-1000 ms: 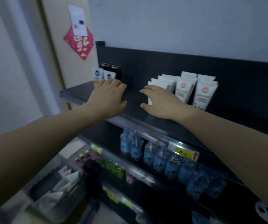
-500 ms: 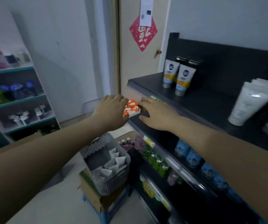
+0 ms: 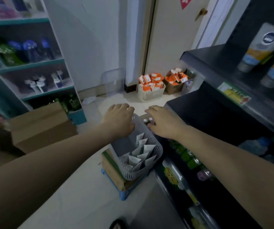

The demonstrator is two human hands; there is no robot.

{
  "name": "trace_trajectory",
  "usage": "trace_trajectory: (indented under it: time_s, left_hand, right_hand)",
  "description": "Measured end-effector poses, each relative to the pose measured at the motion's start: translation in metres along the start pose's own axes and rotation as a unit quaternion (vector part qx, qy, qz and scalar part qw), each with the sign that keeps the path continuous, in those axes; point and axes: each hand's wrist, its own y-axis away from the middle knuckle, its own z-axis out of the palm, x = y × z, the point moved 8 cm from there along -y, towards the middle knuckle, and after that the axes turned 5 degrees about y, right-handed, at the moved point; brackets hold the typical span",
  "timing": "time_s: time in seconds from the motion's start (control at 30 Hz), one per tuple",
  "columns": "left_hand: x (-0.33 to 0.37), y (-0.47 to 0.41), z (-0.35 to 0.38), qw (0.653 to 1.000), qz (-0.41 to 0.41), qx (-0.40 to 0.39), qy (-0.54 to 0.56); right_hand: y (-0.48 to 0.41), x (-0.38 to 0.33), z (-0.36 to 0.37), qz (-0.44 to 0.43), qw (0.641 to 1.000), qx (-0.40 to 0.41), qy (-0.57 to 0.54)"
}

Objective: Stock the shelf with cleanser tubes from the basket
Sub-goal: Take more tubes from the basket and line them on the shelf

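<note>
I can read nothing for certain: a round blue logo on the tube is blurred; the yellow shelf tag is illegible.

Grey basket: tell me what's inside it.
The grey basket holds white cleanser tubes piled along its right side. The left hand covers its far corner, so that part is hidden.

I saw a white slatted basket of orange boxes on the floor beside a brown cardboard box, and a large tan carton lay left.
</note>
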Motion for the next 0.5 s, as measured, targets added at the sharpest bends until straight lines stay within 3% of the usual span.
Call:
trace_trajectory:
  time_s: [0.27, 0.5]
  left_hand:
    - [-0.049, -0.029, 0.116, 0.990, -0.060, -0.113, 0.063]
    - [-0.073, -0.087, 0.217, 0.969, -0.111, -0.180, 0.125]
  right_hand:
    - [-0.048, 0.012, 0.128, -0.004, 0.992, -0.115, -0.041]
    - [-0.088, 0.046, 0.229, -0.010, 0.985, -0.165, -0.055]
